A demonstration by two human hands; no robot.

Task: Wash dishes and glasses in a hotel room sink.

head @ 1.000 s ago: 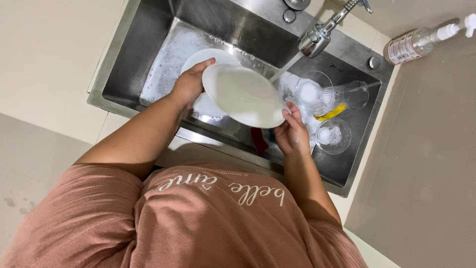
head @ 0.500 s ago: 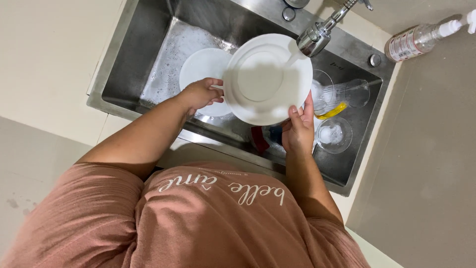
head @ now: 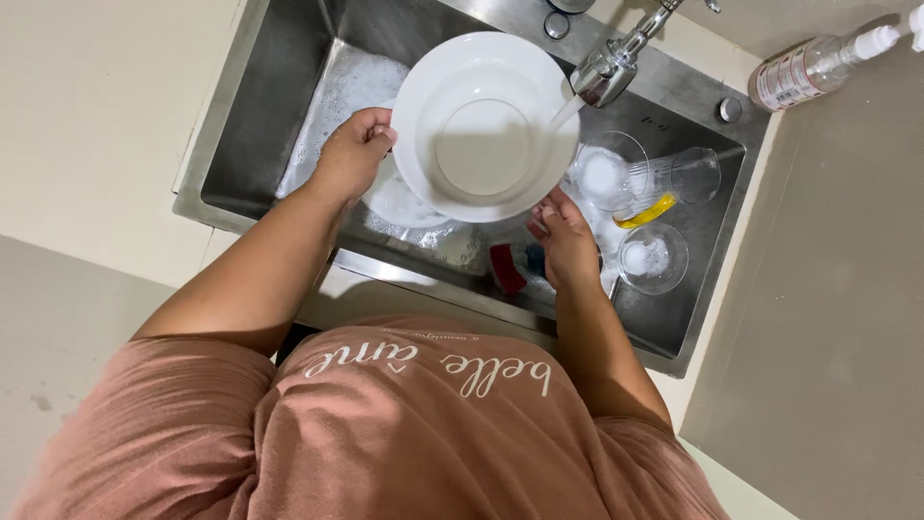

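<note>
- While water runs from the faucet [head: 608, 73], rinsing looks to be the step in hand: the white plate [head: 484, 125] is held tilted over the steel sink [head: 289, 116], with the stream striking its rim at about 3 o'clock.
- Left hand [head: 351, 154]: fingers clasped on the plate's edge at 9 o'clock.
- Right hand [head: 563, 236]: fingertips propping the rim at about 5 o'clock, grip loose.
- Judgement: next move calls for turning the plate under the stream with the grip kept firm on a wet rim.
- Count, left to right: one more white plate [head: 404, 204] lying in the basin under the held one, so two plates; three clear glasses [head: 654, 258], suds inside; one clear bottle [head: 818, 63] on the counter at 2 o'clock.
</note>
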